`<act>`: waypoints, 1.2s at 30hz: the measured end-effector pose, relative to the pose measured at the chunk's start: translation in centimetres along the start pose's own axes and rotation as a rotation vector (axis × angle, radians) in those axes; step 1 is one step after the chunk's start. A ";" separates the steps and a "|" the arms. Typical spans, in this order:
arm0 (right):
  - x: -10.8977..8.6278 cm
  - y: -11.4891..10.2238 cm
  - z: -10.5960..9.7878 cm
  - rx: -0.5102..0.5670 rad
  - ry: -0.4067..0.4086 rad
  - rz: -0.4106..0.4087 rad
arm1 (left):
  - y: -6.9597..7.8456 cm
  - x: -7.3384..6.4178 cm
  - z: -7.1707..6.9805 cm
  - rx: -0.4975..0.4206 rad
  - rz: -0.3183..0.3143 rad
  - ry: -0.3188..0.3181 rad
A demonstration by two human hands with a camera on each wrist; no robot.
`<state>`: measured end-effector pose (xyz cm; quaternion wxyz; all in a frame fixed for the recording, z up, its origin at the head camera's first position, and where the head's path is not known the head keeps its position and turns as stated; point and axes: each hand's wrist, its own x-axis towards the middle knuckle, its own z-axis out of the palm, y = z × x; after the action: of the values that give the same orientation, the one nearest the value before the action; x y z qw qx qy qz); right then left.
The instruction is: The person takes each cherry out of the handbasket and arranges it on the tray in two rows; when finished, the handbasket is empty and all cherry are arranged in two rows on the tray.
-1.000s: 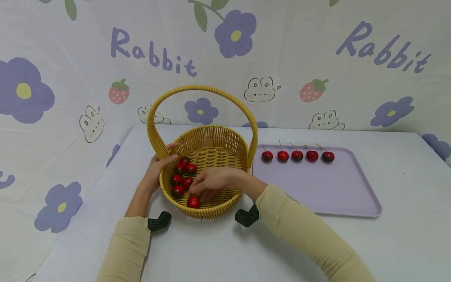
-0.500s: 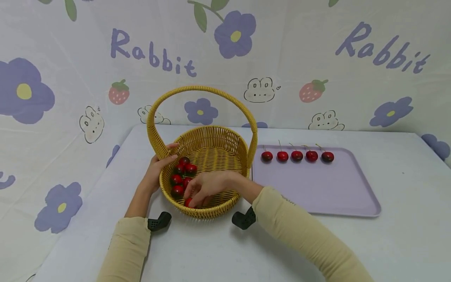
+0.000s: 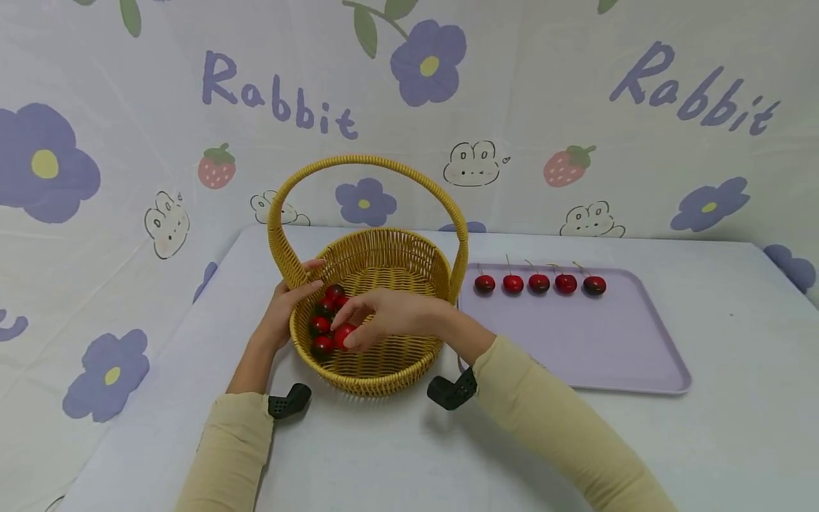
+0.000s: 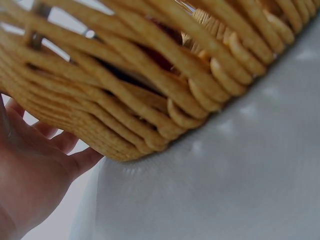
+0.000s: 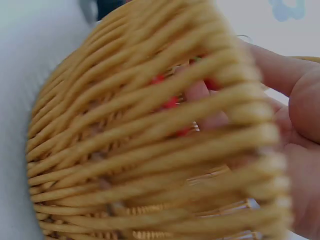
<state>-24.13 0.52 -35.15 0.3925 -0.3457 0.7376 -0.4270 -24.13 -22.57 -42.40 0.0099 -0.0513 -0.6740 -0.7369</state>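
A yellow woven basket with a tall arched handle stands on the table. At its left side my left hand holds the rim beside the handle's foot; the left wrist view shows its fingers against the outer wall. My right hand reaches over the basket's right rim and pinches a red cherry between thumb and fingers, above the basket floor. Several dark red cherries lie along the left inside, partly hidden behind that hand. In the right wrist view, the weave covers much of the right hand.
Right of the basket lies a pale purple tray. Along its far edge several stemmed cherries sit in a row. A patterned cloth hangs behind the white table.
My right hand has taken hold of the cherry near the basket's front and lifted it up and away from the front rim. The left hand has stayed in place.
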 end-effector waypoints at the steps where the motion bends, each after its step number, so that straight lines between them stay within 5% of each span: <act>1: -0.3 -0.1 -0.2 0.029 0.010 -0.005 | 0.0 0.0 0.0 -0.001 0.000 -0.001; 21: -4.7 0.4 -1.9 0.052 0.135 -0.135 | 0.0 -0.1 0.1 0.003 0.005 -0.002; 36: -10.2 -0.1 -3.2 0.155 0.221 -0.239 | 0.0 -0.1 0.0 0.001 -0.016 0.002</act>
<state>-22.28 10.22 -31.09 0.2809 -0.3503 0.6949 -0.5617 -24.00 -22.55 -42.41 0.0046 -0.0450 -0.6748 -0.7366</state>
